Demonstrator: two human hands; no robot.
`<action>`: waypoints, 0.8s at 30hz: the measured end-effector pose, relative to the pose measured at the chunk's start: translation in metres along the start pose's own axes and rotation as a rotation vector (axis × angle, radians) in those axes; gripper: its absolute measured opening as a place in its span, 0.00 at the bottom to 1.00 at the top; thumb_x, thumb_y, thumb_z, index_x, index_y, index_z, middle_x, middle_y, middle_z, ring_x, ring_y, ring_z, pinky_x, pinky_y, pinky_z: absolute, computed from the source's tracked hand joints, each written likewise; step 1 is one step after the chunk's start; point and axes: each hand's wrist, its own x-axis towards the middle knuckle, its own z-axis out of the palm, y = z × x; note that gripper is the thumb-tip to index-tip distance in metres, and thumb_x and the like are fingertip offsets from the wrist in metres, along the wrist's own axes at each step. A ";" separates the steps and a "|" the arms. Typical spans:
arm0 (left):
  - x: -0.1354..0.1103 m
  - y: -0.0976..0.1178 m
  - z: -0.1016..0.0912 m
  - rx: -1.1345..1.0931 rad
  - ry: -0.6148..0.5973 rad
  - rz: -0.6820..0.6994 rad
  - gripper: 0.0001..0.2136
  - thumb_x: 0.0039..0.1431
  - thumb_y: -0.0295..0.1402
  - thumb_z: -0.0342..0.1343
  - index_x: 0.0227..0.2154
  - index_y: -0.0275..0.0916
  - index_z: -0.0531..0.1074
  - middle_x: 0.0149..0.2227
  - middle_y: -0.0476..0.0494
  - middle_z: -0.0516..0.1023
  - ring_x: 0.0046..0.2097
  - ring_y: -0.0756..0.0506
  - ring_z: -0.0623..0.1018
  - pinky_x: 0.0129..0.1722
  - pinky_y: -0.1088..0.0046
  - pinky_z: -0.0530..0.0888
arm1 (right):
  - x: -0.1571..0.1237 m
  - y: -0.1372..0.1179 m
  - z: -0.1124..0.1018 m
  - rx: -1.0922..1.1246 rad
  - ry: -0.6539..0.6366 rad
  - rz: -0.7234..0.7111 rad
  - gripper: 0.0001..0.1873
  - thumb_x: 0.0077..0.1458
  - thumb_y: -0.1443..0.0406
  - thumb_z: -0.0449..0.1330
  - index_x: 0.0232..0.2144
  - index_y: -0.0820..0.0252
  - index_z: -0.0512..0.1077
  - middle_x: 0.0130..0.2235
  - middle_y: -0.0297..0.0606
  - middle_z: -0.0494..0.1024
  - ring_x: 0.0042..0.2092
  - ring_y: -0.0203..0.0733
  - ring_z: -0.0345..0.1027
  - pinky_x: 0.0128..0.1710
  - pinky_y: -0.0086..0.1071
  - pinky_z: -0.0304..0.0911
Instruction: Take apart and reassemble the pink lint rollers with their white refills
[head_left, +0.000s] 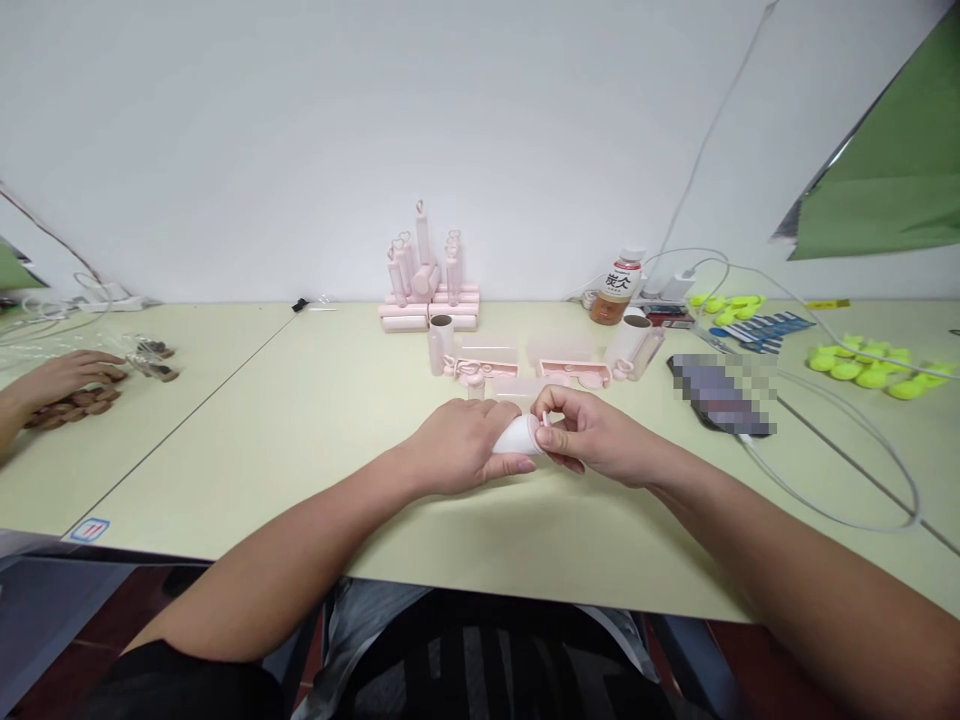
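Note:
My left hand (469, 445) is wrapped round a small white lint roller (514, 436), which lies on its side just above the table's near half. At the roller's right end shows a pink rim. My right hand (579, 428) is closed there, thumb and fingers pinching a small pale pink loop (546, 420) at that end. The fingers hide part of the loop. Just beyond my hands lie open pink case halves (576, 372), clear covers (487, 350) and pink loop pieces (472, 372). Rolls with brown cores stand on either side, a left roll (441, 345) and a right roll (628, 342).
Pink finished-looking rollers (429, 310) are stacked by the wall. A labelled bottle (616, 288), a phone (716, 395) with a white cable (840, 525), and yellow-green pieces (870, 368) are on the right. At far left, another person's hand (71, 378) rests over brown objects (75, 408).

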 end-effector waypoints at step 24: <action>0.001 -0.001 0.008 -0.041 0.042 -0.158 0.23 0.63 0.54 0.44 0.47 0.40 0.65 0.45 0.41 0.76 0.42 0.39 0.77 0.36 0.64 0.72 | 0.006 0.012 0.001 -0.229 0.219 -0.314 0.26 0.50 0.55 0.68 0.50 0.57 0.72 0.46 0.43 0.74 0.37 0.41 0.70 0.34 0.35 0.67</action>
